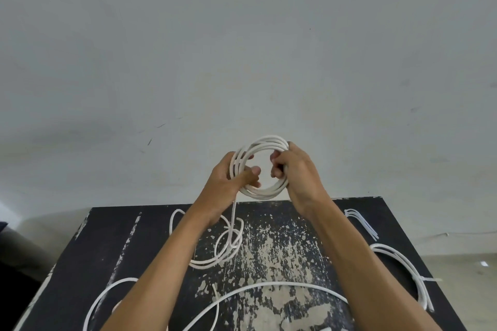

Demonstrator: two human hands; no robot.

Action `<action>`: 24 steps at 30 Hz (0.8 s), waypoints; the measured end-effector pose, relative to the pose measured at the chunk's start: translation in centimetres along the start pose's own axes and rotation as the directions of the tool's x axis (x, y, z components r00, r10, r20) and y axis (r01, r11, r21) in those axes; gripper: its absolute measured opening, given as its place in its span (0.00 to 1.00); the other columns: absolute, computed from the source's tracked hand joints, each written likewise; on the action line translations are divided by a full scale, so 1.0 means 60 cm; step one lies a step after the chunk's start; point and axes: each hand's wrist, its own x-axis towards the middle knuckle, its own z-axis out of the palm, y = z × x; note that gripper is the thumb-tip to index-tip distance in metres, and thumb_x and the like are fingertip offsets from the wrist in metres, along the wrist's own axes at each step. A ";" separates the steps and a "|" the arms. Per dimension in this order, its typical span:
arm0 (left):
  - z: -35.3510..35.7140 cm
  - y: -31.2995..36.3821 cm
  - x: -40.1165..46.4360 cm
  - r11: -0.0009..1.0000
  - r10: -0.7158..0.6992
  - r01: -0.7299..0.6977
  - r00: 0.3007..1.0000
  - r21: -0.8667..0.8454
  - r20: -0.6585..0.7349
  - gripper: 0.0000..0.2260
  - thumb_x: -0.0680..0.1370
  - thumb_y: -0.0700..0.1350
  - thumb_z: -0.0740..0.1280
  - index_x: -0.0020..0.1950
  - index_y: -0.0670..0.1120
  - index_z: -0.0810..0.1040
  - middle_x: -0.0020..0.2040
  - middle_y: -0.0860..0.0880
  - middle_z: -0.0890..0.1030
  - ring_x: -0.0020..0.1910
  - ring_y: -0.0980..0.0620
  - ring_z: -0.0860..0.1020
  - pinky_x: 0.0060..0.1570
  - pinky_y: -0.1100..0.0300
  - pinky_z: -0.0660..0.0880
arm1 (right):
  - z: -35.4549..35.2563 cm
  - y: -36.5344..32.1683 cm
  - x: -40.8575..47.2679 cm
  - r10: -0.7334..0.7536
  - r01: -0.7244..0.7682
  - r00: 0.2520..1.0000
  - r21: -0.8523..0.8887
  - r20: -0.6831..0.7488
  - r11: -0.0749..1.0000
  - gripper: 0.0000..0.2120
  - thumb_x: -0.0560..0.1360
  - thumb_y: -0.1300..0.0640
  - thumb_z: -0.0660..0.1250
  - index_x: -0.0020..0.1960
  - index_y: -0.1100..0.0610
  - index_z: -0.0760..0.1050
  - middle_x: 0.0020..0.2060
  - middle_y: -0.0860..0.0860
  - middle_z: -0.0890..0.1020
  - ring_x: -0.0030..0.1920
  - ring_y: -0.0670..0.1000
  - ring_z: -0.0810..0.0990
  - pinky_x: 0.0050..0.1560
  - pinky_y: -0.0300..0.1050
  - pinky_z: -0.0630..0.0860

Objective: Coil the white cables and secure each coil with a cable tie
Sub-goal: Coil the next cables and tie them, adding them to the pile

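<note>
A scuffed black table [290,244] stands against a pale grey wall [242,48]. Above its far edge, the left hand [228,183] and right hand [298,172] curl their fingers round opposite sides of a white cable coil [265,192]; its loose tail [233,219] drops to slack loops on the table, with spare cable ties [361,223] at the right

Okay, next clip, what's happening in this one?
A person is winding a white cable into a coil, held up above a worn black table. The right hand grips one side of the coil and the left hand holds the other. The cable's loose tail hangs down to a slack tangle on the table. A coil that looks already tied lies at the right edge, with spare cable ties behind it.
</note>
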 end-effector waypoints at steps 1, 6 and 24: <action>0.002 0.000 0.001 0.999 0.032 -0.034 0.998 -0.041 -0.045 0.17 0.77 0.53 0.72 0.63 0.50 0.77 0.42 0.46 0.85 0.42 0.44 0.86 0.46 0.58 0.81 | 0.002 0.000 0.000 0.003 -0.003 1.000 0.025 0.010 1.000 0.04 0.69 0.59 0.60 0.43 0.56 0.72 0.31 0.46 0.74 0.34 0.47 0.71 0.43 0.49 0.67; 0.016 0.003 0.010 0.969 0.079 -0.122 0.976 -0.215 -0.201 0.08 0.80 0.48 0.69 0.59 0.54 0.81 0.38 0.50 0.77 0.28 0.52 0.72 0.30 0.58 0.74 | 0.013 0.029 -0.011 0.096 -0.094 0.995 -0.042 0.037 0.995 0.03 0.77 0.59 0.61 0.46 0.55 0.73 0.35 0.47 0.78 0.40 0.47 0.78 0.57 0.50 0.71; -0.012 -0.021 0.009 0.959 -0.204 0.228 0.967 -0.165 0.149 0.09 0.81 0.44 0.67 0.61 0.49 0.75 0.35 0.49 0.77 0.26 0.55 0.61 0.26 0.62 0.58 | -0.007 0.027 -0.014 0.105 -0.029 0.971 -0.330 0.213 0.944 0.08 0.80 0.59 0.64 0.54 0.54 0.82 0.38 0.53 0.79 0.36 0.49 0.75 0.43 0.52 0.73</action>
